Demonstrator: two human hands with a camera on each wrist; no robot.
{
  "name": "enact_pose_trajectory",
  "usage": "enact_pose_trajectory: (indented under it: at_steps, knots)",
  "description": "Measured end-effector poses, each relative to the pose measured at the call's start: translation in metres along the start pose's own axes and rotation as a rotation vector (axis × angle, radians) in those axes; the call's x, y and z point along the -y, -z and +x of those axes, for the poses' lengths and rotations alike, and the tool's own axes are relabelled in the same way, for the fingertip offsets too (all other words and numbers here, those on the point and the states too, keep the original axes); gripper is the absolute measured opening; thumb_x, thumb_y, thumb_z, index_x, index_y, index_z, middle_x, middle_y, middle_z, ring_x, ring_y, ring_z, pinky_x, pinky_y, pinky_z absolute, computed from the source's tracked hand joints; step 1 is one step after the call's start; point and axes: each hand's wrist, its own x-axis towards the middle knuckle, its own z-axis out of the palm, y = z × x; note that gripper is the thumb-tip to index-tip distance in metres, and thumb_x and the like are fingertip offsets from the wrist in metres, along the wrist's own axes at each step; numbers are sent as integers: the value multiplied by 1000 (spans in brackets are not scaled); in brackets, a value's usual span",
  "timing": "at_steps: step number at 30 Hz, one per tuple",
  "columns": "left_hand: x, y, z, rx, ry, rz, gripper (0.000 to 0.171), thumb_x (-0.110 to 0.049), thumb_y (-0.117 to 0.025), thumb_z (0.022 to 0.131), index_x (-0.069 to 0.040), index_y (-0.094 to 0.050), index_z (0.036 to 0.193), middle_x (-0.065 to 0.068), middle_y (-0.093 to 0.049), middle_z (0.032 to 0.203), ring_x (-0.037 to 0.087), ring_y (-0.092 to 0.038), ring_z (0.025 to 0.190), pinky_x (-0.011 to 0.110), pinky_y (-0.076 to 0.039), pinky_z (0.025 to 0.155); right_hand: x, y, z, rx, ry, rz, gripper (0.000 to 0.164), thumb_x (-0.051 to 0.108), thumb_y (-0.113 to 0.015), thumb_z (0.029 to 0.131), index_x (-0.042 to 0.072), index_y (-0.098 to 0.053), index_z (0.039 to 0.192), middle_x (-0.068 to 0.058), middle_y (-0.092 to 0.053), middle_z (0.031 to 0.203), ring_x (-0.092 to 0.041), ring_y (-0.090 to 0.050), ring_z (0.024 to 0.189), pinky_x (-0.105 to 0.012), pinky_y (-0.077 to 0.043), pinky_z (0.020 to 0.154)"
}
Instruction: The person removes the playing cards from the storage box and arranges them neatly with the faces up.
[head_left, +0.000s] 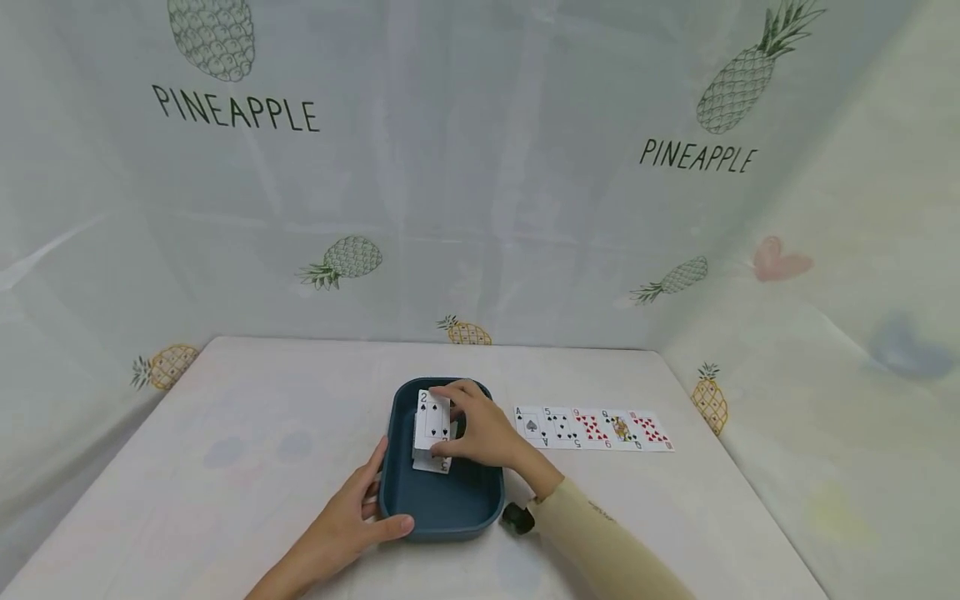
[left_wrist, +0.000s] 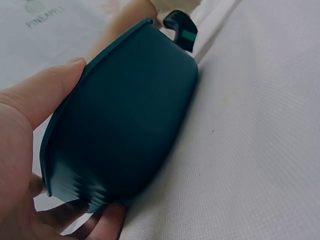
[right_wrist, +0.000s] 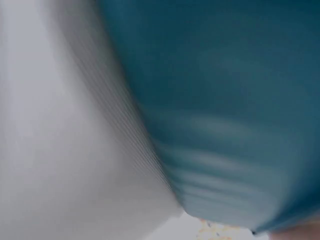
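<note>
A dark blue-green tray point(head_left: 442, 505) stands on the table. My left hand point(head_left: 347, 518) grips its near left corner, thumb at the rim and fingers along the outer side; the left wrist view shows the tray's outer wall point(left_wrist: 125, 110) beside that thumb. Inside the tray, my right hand point(head_left: 483, 427) pinches a two of spades playing card point(head_left: 432, 419) at its upper and lower ends. Other cards point(head_left: 429, 464) lie below it, one with a 3 at its corner; whether they are gripped too, I cannot tell. Only the tray's outer wall point(right_wrist: 215, 100) fills the right wrist view, blurred.
To the tray's right, several face-up playing cards point(head_left: 592, 428) lie in an overlapping row, an ace of spades at the left end. A black wrist device point(head_left: 517, 518) sits at my right wrist. A pineapple-print sheet point(head_left: 480, 183) hangs behind the white-covered table point(head_left: 300, 417).
</note>
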Motion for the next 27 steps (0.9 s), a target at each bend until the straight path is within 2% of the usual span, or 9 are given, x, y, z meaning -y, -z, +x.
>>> enact_pose_trajectory:
  at_steps: [4,10,15,21,27]
  knots:
    - [2,-2,-1,-31,13,20,113,-24,-86,92,-27,-7,173,30,-28,166,39,-61,135,33,-60,98,1,17,-7,-7,-5,108,88,25,-94,83,21,-50,159,-4,-49,148,-17,-65,106,-38,-60,96]
    - [-2,-3,-2,-67,13,50,116,-25,-89,88,-27,-10,173,27,-33,164,32,-63,131,33,-59,99,4,50,-36,-79,-16,73,89,20,-96,80,22,-52,158,1,-48,149,-11,-63,92,-33,-60,88]
    - [-2,-2,-2,-72,8,63,117,-24,-90,87,-25,-11,173,26,-34,164,31,-63,131,31,-59,99,-10,67,-74,-85,-25,59,89,15,-97,79,19,-53,156,0,-49,148,-13,-64,91,-31,-59,81]
    - [0,0,-1,-70,12,69,116,-25,-90,87,-27,-11,173,26,-32,165,32,-61,134,33,-58,102,-35,74,-114,-66,-94,65,90,13,-96,78,21,-53,156,1,-46,150,-15,-64,93,-31,-58,85]
    - [2,0,-1,-55,8,51,115,-24,-89,89,-29,-11,173,25,-33,165,32,-60,135,31,-58,101,-56,73,-137,19,-128,49,86,13,-96,79,17,-55,155,-6,-43,151,-14,-64,94,-33,-60,89]
